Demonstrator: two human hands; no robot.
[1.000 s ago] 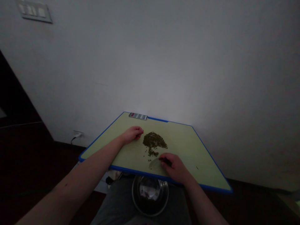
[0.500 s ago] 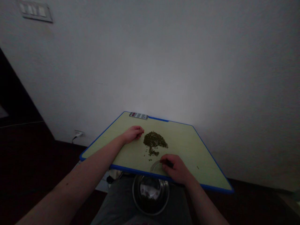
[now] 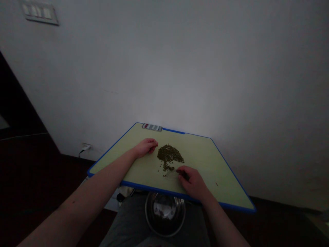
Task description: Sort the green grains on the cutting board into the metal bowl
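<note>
Head camera looks forward and down onto the board [image 3: 205, 154].

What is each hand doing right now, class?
Left hand: loosely curled, empty, resting on the board beside the seed pile.
Right hand: pinching a small clear lid.

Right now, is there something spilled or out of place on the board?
Yes. Small green grains lie loose in a heap on the blue-edged board, some scattered toward the right hand, though a steel bowl sits below.
</note>
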